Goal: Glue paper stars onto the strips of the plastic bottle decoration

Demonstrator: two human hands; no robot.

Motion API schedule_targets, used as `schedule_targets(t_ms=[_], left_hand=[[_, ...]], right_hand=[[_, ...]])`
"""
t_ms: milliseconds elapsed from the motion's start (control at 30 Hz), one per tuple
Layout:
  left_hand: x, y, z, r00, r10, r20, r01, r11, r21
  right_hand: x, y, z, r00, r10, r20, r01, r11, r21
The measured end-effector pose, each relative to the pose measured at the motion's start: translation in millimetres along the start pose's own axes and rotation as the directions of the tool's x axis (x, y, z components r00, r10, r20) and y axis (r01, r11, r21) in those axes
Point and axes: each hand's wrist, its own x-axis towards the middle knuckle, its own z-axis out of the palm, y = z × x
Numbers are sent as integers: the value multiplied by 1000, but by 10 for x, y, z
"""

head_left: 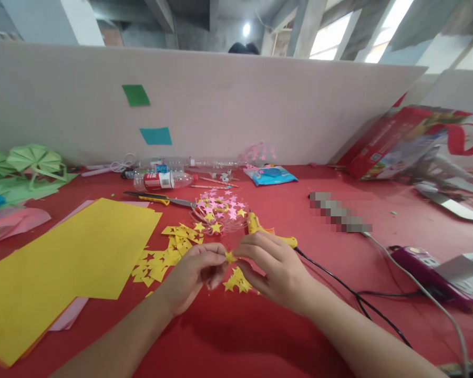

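Note:
A small yellow paper star is pinched between the fingertips of both hands. My left hand is closed on its left side, with the lower fingers curled. From the right, the thumb and fingers of my right hand close on its other edge. Just below lies a small pile of yellow stars. Beyond the hands sits a clear plastic piece dotted with pink and yellow stars. A yellow hot glue gun lies behind my right hand, partly hidden. Yellow scraps with star-shaped cutouts are by my left hand.
Yellow paper sheets cover the left. Scissors, a plastic bottle and a blue packet lie toward the white partition. At right are a power strip, cables, a purple device and a red bag.

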Motion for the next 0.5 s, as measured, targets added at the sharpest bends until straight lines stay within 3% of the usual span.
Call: schedule_targets(t_ms=[133,300,500], left_hand=[[-11,-8,12,998,-32,46,34,999,-37],[-9,-11,10,993,-58,100,66,995,-74],[-8,-5,16,990,-85,111,96,990,-99]], right_hand=[[-4,45,23,1000,17,9,-18,995,100],[9,25,-3,991,132,-20,-120,947,298],[22,5,-22,987,162,7,-153,920,361]])
